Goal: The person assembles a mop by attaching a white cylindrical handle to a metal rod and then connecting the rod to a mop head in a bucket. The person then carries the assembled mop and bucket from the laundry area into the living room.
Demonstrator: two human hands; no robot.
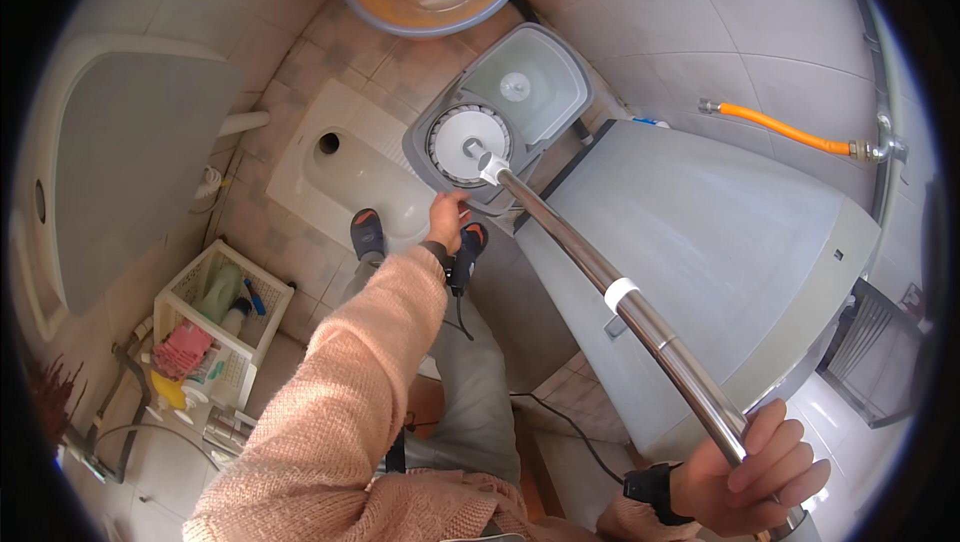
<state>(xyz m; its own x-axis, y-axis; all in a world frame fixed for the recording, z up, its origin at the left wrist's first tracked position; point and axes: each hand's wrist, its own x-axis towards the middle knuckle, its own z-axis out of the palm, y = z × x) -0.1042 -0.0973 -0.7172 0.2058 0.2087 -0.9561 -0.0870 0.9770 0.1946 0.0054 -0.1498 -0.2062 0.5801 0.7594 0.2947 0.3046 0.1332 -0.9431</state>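
My right hand [755, 467] at the lower right is wrapped round the metal pole of a spin mop [570, 240]. The pole slants up and left to a white joint above the mop's round white plate, which sits inside the spin basket of a grey two-part mop bucket [418, 147]. Shallow water shows in the bucket's other compartment. My left hand [447, 220] is at the bucket's near edge, its fingers curled; what they hold, if anything, is hidden.
A white squat toilet [345, 157] lies left of the bucket. A grey washing machine [690, 242] stands at right, below an orange hose [785, 129]. At left is a white storage basket [270, 314] with bottles and a pink cloth. An orange basin [385, 24] is at the far end.
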